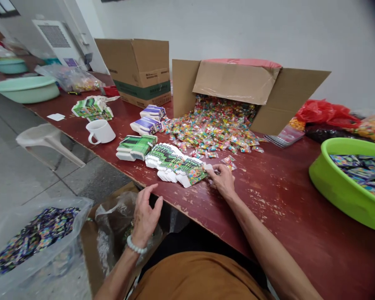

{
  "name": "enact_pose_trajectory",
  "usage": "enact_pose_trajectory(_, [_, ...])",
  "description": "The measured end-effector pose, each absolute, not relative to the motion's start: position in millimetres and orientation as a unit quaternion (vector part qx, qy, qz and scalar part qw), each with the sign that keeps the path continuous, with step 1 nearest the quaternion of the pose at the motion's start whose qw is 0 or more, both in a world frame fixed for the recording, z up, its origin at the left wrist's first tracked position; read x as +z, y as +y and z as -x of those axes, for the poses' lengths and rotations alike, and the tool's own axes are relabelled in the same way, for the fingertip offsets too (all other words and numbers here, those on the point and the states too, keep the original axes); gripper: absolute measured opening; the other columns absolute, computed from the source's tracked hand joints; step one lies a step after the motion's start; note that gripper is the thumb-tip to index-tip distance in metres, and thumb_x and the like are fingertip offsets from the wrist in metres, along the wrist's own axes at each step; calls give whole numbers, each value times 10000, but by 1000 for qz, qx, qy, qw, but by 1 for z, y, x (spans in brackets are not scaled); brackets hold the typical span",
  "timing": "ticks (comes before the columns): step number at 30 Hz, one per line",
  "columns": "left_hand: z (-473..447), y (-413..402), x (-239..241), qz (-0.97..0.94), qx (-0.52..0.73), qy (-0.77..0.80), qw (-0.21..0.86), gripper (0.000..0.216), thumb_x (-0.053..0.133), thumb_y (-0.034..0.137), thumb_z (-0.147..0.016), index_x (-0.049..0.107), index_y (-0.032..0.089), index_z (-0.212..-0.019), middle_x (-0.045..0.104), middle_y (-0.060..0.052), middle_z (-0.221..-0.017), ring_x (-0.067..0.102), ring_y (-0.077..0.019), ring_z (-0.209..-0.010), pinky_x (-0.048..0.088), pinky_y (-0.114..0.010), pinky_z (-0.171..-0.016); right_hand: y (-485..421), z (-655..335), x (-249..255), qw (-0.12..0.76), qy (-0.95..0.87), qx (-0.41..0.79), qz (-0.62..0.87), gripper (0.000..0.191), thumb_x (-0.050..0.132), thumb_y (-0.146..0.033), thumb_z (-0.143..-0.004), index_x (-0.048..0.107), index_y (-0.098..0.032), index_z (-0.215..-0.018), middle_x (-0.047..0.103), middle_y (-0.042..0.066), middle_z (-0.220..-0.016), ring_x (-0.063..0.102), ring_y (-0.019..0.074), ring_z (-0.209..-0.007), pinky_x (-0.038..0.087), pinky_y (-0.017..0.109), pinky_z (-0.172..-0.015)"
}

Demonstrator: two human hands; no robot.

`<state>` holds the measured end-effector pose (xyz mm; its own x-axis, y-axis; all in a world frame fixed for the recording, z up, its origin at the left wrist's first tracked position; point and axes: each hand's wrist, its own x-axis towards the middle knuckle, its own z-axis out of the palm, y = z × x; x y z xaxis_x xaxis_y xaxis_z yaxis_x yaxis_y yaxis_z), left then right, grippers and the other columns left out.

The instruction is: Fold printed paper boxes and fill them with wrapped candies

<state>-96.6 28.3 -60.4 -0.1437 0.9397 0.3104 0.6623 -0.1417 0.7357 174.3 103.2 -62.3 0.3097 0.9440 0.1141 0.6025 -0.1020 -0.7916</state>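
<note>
My right hand (222, 179) rests on the dark red table (284, 216), fingers pinched on the edge of the nearest flat printed carton in a fanned row of cartons (175, 164). My left hand (145, 216) hovers off the table's near edge, above a bag, fingers loosely spread and holding nothing. A heap of small wrapped candies (212, 131) spills from a cardboard box lying on its side (256, 89) just beyond my right hand.
More carton stacks (136, 146), a white mug (100, 131), an upright cardboard box (140, 71), a bright green basin of packets (350, 183), pale green basins (23, 88), red bags (326, 113). Clear bags of packets (34, 239) and a white stool (45, 139) stand on the floor at left.
</note>
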Motion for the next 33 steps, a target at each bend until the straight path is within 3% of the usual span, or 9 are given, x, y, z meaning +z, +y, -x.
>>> enact_pose_trajectory(3, [81,31,-35,-654,444,596,144,359,558,321,-837,606,205,-1173,585,-108,-1206,519,-279,-1181,352,-440,-1081,98,-182,-46,405,-566,279,662,319,543,-490,-830,623,-182,-816,626,40,-844,550,205,-809,414,343,-756])
enact_pose_trajectory(5, [73,32,-18,-644,460,574,210,374,602,332,-821,619,208,-1174,599,-103,-1222,522,-278,-1190,345,-425,-1086,90,-183,-30,416,-586,331,611,321,560,-501,-823,601,-184,-795,604,7,-753,534,162,-704,417,286,-670])
enact_pose_trajectory(11, [46,24,8,-450,303,322,776,441,675,438,-787,662,149,-1120,717,-144,-1052,684,-288,-944,493,-395,-871,57,-169,19,407,-615,556,383,283,677,-461,-809,608,-186,-813,604,-15,-770,539,126,-719,430,258,-695])
enact_pose_trajectory(14, [36,13,5,-374,189,184,889,594,756,498,-691,639,122,-1136,726,-138,-874,717,-293,-758,521,-419,-764,46,-162,27,391,-616,595,338,276,666,-452,-833,619,-181,-852,612,-7,-800,556,131,-754,449,265,-725])
enact_pose_trajectory(18, [33,3,3,-365,204,192,888,562,821,486,-616,685,119,-1018,706,-96,-786,714,-287,-756,514,-410,-790,38,-158,30,398,-603,610,327,255,658,-441,-846,626,-191,-884,623,-1,-834,579,133,-776,464,268,-746])
enact_pose_trajectory(24, [31,-2,15,-435,263,253,823,345,770,416,-722,691,123,-886,696,-70,-696,708,-243,-688,511,-368,-775,28,-154,37,443,-588,591,331,237,646,-432,-857,643,-208,-933,634,4,-879,596,127,-806,478,263,-769])
enact_pose_trajectory(28, [23,-5,17,-470,327,327,751,238,667,374,-834,672,136,-826,672,-46,-639,658,-180,-578,511,-303,-654,16,-148,36,427,-559,643,303,425,728,-426,-783,577,-248,-1139,646,11,-933,625,128,-697,500,258,-640])
enact_pose_trajectory(31, [19,-1,15,-497,354,358,707,212,641,350,-856,665,142,-824,667,-34,-650,641,-163,-614,510,-282,-663,9,-142,31,386,-552,659,333,281,659,-440,-830,619,-196,-964,610,-17,-706,557,113,-481,434,241,-477])
enact_pose_trajectory(33, [19,2,13,-529,362,383,665,190,670,331,-835,673,146,-880,706,-51,-793,663,-182,-777,513,-277,-758,8,-140,27,428,-566,588,388,246,638,-416,-842,629,-176,-790,583,-18,-651,544,115,-524,421,238,-511])
